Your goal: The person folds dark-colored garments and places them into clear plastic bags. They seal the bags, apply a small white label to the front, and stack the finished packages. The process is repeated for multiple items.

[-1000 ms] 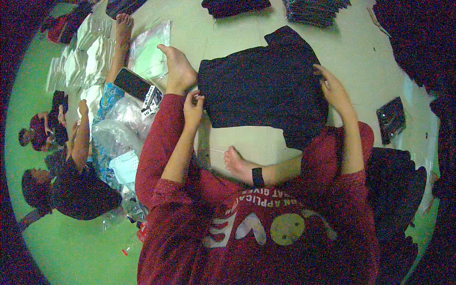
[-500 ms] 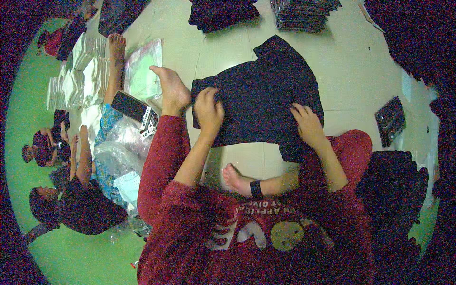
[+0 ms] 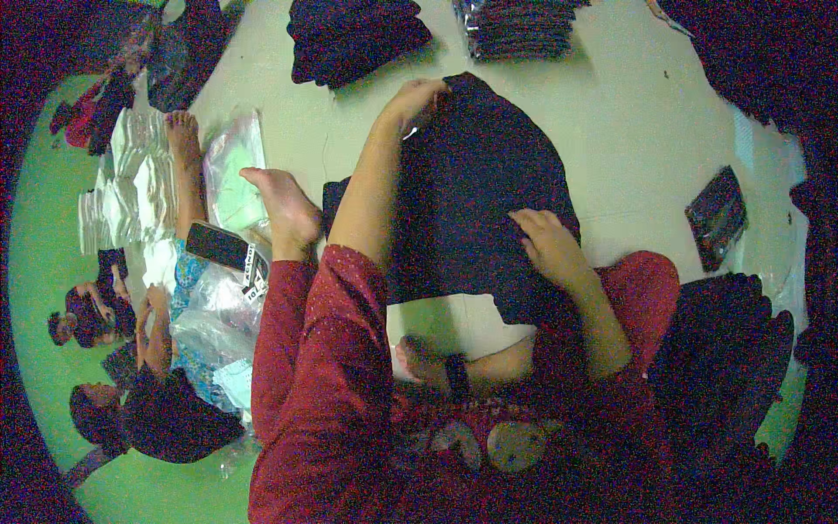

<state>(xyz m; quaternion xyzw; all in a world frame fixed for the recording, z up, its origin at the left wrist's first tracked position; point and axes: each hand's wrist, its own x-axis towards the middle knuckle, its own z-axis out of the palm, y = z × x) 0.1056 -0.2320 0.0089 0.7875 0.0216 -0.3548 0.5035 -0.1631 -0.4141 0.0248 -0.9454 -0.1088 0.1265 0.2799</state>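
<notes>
A black T-shirt (image 3: 497, 192) lies spread on the pale floor between my legs, with its sleeve ends sticking out. My left hand (image 3: 419, 106) reaches to its far corner, and the fingers close on the cloth there. My left forearm covers part of the shirt's left side. Nearer to me on the right, my right hand (image 3: 550, 249) rests on the shirt with its fingers stretched out and holds nothing.
Folded dark garments (image 3: 353, 39) and another dark stack (image 3: 524, 31) stand at the far side. A plastic-wrapped dark packet (image 3: 717, 217) and a dark cloth pile (image 3: 720, 349) lie right. Left are white stacks (image 3: 140, 179), clear plastic bags (image 3: 214, 306), a phone (image 3: 218, 244) and seated co-workers (image 3: 170, 397).
My left hand has moved from the shirt's left edge to its far corner and taken hold there. My right hand stays on the cloth. The whole view has shifted a little.
</notes>
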